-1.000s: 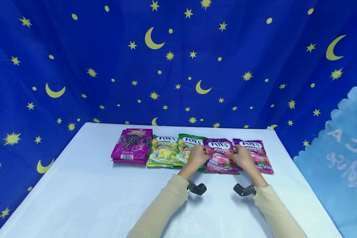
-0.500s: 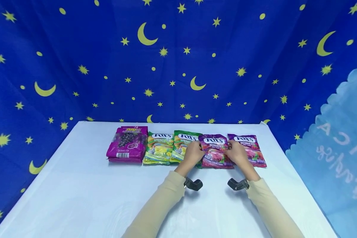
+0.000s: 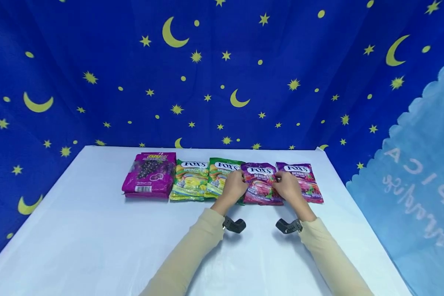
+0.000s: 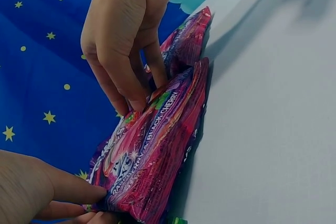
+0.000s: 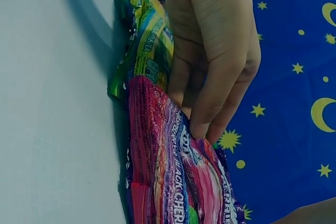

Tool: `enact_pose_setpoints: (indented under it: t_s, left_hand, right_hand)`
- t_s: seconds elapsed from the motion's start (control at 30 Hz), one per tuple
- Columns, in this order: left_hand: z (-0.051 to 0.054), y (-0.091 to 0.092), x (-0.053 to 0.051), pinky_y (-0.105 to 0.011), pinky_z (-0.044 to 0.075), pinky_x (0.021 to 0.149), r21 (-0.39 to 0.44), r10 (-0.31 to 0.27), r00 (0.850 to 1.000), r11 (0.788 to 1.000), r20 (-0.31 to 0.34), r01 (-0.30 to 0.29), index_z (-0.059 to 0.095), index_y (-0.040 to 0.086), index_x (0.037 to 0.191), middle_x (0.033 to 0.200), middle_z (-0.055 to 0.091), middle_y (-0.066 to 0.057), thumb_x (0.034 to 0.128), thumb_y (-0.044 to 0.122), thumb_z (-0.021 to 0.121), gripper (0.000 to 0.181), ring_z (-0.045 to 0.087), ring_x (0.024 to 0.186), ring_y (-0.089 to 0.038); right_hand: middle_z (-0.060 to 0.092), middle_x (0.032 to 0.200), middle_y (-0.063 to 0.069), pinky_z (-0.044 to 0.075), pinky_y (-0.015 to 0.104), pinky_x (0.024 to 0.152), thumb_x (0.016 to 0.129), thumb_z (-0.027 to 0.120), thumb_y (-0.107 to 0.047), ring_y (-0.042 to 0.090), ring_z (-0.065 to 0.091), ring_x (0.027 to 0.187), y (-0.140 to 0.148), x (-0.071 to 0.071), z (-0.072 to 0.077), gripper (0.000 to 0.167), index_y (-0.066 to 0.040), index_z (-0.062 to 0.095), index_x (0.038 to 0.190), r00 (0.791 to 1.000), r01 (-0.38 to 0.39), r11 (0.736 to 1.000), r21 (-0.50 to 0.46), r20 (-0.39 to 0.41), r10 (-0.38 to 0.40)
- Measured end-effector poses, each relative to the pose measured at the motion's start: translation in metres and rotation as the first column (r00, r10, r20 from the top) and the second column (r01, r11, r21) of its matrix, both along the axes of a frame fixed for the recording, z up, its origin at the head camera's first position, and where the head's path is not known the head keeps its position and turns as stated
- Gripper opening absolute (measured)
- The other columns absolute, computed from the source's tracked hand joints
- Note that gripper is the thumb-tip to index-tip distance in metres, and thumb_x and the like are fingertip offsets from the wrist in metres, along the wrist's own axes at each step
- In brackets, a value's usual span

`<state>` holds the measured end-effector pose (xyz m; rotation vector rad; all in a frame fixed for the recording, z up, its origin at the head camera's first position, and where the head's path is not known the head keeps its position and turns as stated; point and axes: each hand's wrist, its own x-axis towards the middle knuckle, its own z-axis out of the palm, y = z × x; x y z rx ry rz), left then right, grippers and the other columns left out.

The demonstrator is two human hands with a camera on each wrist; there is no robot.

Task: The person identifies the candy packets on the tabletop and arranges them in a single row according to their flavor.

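One Berries bag (image 3: 262,188) is occupying the area just right of centre in the head view, showing its printed front. The left hand (image 3: 235,187) is pinching the bag's left edge; the right hand (image 3: 289,188) is pinching its right edge. Both grips are staying narrow, with the fingers bending at these edges. A second Berries bag (image 3: 308,180) is lying just beside, to the right, with the right hand covering part of it. An inner Spring bag (image 3: 216,180) is lying to the left, partly covered by the left hand. An outer Spring bag (image 3: 190,181) is touching it, farther left. A grape bag (image 3: 149,174) is ending the row at centre left. The row is extending along the far side of the white table (image 3: 107,242). A starry curtain (image 3: 203,88) is filling the upper frame; a light blue panel (image 3: 410,205) is hanging at the right edge.
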<state>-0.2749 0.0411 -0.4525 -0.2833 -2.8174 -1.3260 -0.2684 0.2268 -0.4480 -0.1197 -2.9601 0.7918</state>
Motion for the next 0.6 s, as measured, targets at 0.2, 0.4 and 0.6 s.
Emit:
enact_pose_setpoints:
  t_s: [0.2, 0.4, 0.6]
  left_hand:
    - [-0.0017, 0.0022, 0.0021, -0.023, 0.038, 0.047, -0.03, 0.014, 1.0, 0.999, -0.005, -0.014, 0.067, -0.006, 0.098, 0.07, 0.059, -0.006, 0.0819, -0.002, 0.068, 0.017, 0.049, 0.059, -0.014]
    - [-0.0022, 0.0042, -0.0002, -0.027, 0.046, 0.053, -0.058, 0.009, 0.999, 0.998, -0.036, -0.011, 0.067, -0.005, 0.094, 0.077, 0.063, -0.01, 0.0807, -0.001, 0.069, 0.014, 0.055, 0.066, -0.019]
    - [-0.0023, 0.0041, -0.0002, -0.036, 0.055, 0.083, -0.102, 0.023, 0.999, 0.994, -0.035, -0.026, 0.066, -0.007, 0.111, 0.103, 0.066, -0.017, 0.0824, 0.002, 0.07, 0.031, 0.063, 0.096, -0.028]
  right_hand:
    - [0.061, 0.119, 0.027, 0.047, 0.054, 0.093, 0.084, 0.069, -0.005, 0.039, 0.06, 0.103, 0.0, 0.0043, 0.0022, 0.038, 0.008, 0.063, 0.119, 1.0, -0.006, 1.0, 0.008, 0.0, 0.006]
    - [0.063, 0.115, 0.028, 0.049, 0.054, 0.086, 0.083, 0.069, -0.005, 0.037, 0.061, 0.091, 0.0035, 0.0041, 0.0047, 0.037, 0.008, 0.064, 0.117, 0.999, -0.034, 0.999, 0.008, -0.028, 0.034]
    - [0.063, 0.116, 0.027, 0.047, 0.057, 0.09, 0.083, 0.068, -0.005, 0.041, 0.06, 0.101, 0.0035, 0.0048, 0.0044, 0.036, 0.008, 0.064, 0.117, 0.997, -0.058, 0.998, -0.012, -0.049, 0.058]
